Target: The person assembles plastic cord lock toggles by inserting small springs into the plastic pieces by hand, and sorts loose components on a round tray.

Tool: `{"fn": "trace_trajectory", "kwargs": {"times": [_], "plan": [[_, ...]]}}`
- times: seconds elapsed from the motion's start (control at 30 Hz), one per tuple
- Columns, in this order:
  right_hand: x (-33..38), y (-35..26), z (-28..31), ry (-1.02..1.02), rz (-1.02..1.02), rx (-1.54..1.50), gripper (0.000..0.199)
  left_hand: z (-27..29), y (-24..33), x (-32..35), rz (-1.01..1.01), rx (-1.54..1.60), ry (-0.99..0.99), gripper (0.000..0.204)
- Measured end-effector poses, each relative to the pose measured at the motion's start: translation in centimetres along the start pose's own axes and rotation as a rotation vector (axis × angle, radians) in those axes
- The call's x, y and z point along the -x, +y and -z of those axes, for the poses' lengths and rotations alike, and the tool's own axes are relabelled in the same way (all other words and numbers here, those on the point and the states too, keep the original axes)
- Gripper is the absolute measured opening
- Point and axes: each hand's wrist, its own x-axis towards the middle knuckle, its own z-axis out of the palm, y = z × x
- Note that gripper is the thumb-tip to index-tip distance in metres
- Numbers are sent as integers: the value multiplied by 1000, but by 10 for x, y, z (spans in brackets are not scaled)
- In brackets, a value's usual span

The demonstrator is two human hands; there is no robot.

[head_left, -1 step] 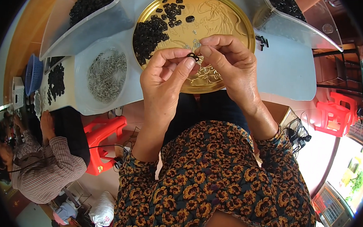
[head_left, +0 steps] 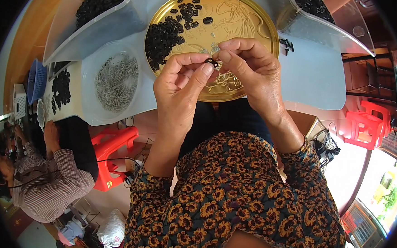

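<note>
My left hand [head_left: 180,86] holds a small black plastic part [head_left: 212,62] with holes between thumb and forefinger. Close against it, my right hand [head_left: 256,68] has its thumb and forefinger pinched together; whatever they hold is too small to make out. Both hands are above the near side of a round gold tray [head_left: 276,26]. A heap of similar black parts [head_left: 162,42] covers the tray's left side, with several loose ones scattered toward the middle. Small shiny metal pieces [head_left: 228,82] lie on the tray beneath my hands, partly hidden by them.
A clear round tub [head_left: 85,94] of metal pins stands left of the tray. Clear bins [head_left: 108,32] [head_left: 300,25] of black parts flank it at the back. Black pieces [head_left: 287,45] lie right of the tray. A co-worker [head_left: 54,183] sits at left, near a red stool [head_left: 108,157].
</note>
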Motion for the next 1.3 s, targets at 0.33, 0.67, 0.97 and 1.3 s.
{"fn": "trace_trajectory", "kwargs": {"times": [0.33, 0.67, 0.97, 1.3], "plan": [[6, 1, -3, 13, 42, -29, 15, -9, -1, 3, -45, 56, 39, 17], [7, 3, 0, 32, 32, -47, 16, -8, -6, 3, -37, 67, 29, 17], [8, 7, -2, 43, 148, 88, 13, -6, -11, 2, -60, 59, 15, 17], [5, 17, 2, 79, 312, 382, 9, -6, -19, -5, -58, -21, 39, 16]]}}
